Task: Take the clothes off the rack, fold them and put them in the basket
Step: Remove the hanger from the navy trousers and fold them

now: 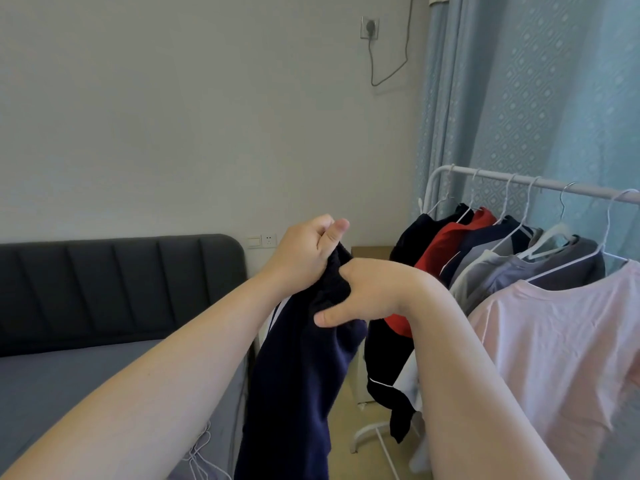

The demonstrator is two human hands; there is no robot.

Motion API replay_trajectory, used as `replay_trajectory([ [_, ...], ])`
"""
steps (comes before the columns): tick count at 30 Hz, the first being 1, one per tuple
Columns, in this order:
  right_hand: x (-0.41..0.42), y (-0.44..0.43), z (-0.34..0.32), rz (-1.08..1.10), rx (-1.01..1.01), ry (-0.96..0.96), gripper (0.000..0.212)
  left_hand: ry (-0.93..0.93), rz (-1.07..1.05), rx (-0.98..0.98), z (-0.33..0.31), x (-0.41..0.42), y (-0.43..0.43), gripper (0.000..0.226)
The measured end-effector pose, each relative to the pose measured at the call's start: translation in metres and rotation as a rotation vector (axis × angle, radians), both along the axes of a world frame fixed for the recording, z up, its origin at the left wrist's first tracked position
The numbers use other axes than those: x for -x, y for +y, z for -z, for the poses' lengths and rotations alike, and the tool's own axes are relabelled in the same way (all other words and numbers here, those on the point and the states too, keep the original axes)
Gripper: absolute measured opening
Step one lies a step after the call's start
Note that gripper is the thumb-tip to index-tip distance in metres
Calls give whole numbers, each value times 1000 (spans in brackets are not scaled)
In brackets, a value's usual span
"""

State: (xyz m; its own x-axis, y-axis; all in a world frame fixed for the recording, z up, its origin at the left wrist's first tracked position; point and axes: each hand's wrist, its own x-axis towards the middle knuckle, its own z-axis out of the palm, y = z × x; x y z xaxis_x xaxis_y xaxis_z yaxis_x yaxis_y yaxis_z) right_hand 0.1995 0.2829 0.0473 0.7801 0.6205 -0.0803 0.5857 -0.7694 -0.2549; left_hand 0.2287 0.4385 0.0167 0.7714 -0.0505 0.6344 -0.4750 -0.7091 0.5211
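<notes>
Bedroom: hands (306, 252) (360, 294) hold navy trousers (301, 375), perhaps.

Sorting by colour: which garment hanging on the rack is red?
The red top, second from the white metal rack's far end, between a black garment and a navy one.

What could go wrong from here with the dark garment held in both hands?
The navy garment hangs long from the left hand and right hand; its lower end, unseen, may drag on the floor. It hangs close to the black garment on the rack and could snag it.
</notes>
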Motion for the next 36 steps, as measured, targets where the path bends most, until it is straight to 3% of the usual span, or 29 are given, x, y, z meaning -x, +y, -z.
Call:
replay_trajectory([
  [3, 8, -2, -7, -88, 127, -35, 53, 31, 58, -32, 5, 0, 4, 70],
  [12, 26, 15, -10, -213, -16, -126, 63, 152, 119, 196, 2, -4, 16, 70],
  [19, 19, 6, -9, -165, -264, -155, 65, 168, 60, 334, -6, -4, 31, 72],
  [23, 3, 1, 1, 15, -300, -386, 54, 158, 7, 346, -9, -4, 42, 70],
  [26, -9, -2, 1, 117, -342, -214, 46, 129, -45, 234, -6, -3, 42, 71],
  [31, -28, 6, 9, 218, -747, -68, 19, 44, -118, 181, -11, 3, 56, 90],
  [32, -31, 10, 13, 214, -840, -42, 21, 49, -138, 145, -14, 8, 60, 88],
  [36, -43, 25, 23, 194, -1089, 48, 65, 86, -240, 23, -25, 25, 73, 65],
])
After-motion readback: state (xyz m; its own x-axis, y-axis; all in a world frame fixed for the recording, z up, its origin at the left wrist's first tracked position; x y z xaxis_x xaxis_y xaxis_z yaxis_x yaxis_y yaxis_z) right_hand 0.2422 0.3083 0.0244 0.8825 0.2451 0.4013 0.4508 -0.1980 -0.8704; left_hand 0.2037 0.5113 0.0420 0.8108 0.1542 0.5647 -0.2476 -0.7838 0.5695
